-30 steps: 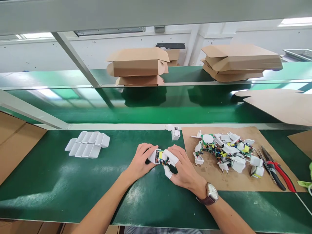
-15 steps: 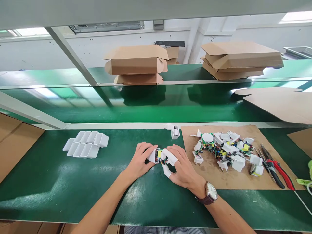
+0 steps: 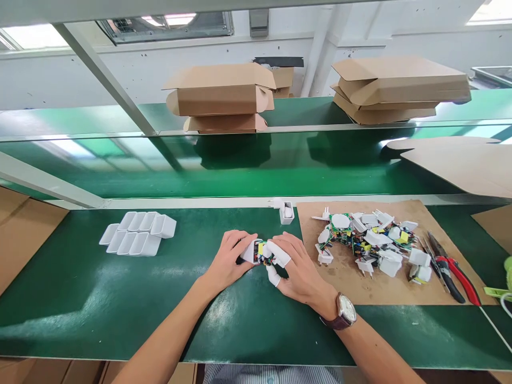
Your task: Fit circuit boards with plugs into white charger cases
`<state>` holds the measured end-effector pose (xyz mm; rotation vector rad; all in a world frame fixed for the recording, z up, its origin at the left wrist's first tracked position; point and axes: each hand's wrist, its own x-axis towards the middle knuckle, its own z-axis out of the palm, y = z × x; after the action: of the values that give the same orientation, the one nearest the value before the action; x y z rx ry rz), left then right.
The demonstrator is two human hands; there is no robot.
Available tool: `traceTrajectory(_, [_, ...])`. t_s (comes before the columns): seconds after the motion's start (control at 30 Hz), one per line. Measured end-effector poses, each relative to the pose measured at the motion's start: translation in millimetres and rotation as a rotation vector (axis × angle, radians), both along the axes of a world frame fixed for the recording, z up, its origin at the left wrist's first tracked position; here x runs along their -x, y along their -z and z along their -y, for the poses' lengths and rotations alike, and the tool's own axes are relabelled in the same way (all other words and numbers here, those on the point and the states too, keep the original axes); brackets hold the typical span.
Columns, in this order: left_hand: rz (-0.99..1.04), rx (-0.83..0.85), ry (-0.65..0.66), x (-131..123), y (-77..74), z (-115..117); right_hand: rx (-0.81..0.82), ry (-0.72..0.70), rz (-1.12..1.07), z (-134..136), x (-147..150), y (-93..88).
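Observation:
My left hand [image 3: 229,262] is closed around a white plastic charger housing [image 3: 248,253] over the middle of the green bench. My right hand [image 3: 306,274], with white covers on its thumb and index finger and a watch on the wrist, pinches a small circuit board [image 3: 262,252] carrying a yellow part. The board sits at the housing's mouth, its left end against or partly inside it; how deep I cannot tell. Behind the hands, one white housing [image 3: 287,213] stands near the bench's back edge with a white plug piece beside it.
White housings [image 3: 138,234] stand in rows at left. At right, a cardboard sheet [image 3: 332,290] bears a heap of circuit boards and white plug parts [image 3: 368,240], plus red-and-black pliers [image 3: 452,272] and tweezers. Cardboard boxes [image 3: 224,101] rest on the shelf behind.
The camera view has tilted slightly, so the bench appears a little higher. Both hands keep their hold on the housing and the board, with hardly any shift between them.

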<state>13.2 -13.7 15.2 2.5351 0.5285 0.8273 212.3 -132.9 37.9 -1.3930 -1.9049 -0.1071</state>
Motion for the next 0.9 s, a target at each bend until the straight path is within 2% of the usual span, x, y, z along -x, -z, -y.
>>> traceTrajectory(0.57, [-0.010, 0.001, -0.039, -0.3, 1.8, 1.5, 0.008, -0.024, -0.013, 2.1, -1.4, -1.5])
traceTrajectory(0.73, [0.018, 0.008, 0.010, -2.3, 3.5, 3.1, 0.047, -0.033, 0.005, -0.9, -0.6, 3.8])
traceTrajectory(0.83, [0.020, 0.075, 0.048, -4.0, 4.5, 3.8, 0.035, -0.076, 0.004, -4.7, -2.6, 5.1])
traceTrajectory(0.9, [0.007, 0.165, 0.059, -4.7, 5.5, 4.1, 0.009, -0.077, -0.065, -3.0, -7.7, -1.3])
